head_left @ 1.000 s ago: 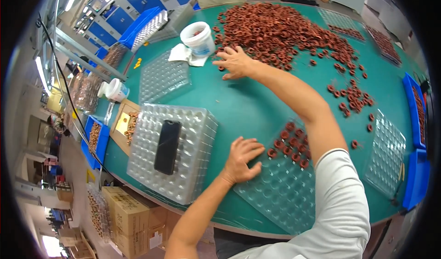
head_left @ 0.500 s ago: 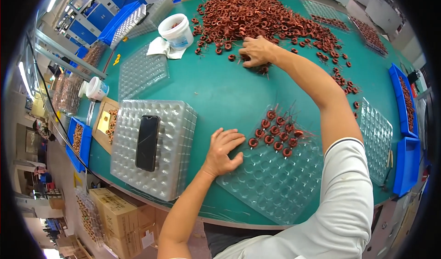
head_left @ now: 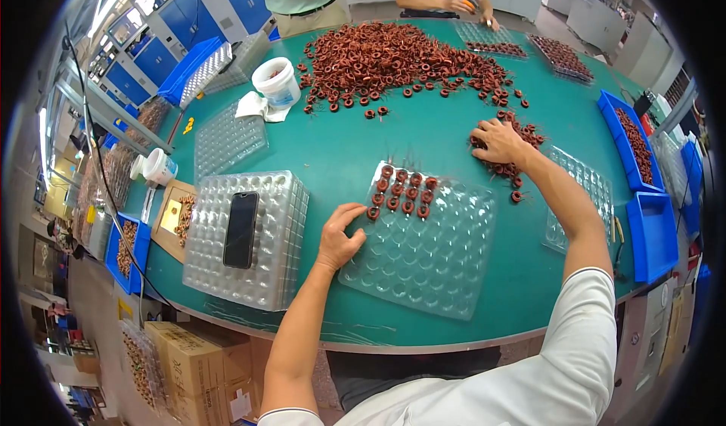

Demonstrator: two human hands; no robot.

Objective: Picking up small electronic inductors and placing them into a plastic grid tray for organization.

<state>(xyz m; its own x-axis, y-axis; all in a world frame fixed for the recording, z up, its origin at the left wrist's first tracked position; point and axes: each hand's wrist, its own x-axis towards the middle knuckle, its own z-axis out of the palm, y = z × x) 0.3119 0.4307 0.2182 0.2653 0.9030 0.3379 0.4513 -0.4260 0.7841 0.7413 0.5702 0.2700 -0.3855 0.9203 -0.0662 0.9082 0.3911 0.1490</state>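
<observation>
My left hand (head_left: pixel 342 237) rests at the left edge of a clear plastic tray (head_left: pixel 423 267), thumb and fingers apart, fingertips by the nearest coil. Several reddish-brown wire-wound ring coils (head_left: pixel 408 192) sit in rows in the tray's far left pockets, their thin leads pointing away from me. To the right, beyond the tray, my right hand (head_left: pixel 501 143) is cupped over a small cluster of the same coils (head_left: pixel 505 170). Its fingers curl down onto coils at the cluster's left side; the fingertips are partly hidden.
A large coil heap (head_left: pixel 393 59) covers the table's far middle. A stack of clear trays (head_left: pixel 204 233) carrying a black phone (head_left: pixel 240 229) stands left. A white bucket (head_left: pixel 277 84) stands behind. Blue bins (head_left: pixel 652 237) line the right edge. Two people are across the table.
My right hand has moved from the heap's front edge rightward and nearer, to the small cluster. The tray now sits straighter, with my left hand still beside it. The head view has shifted.
</observation>
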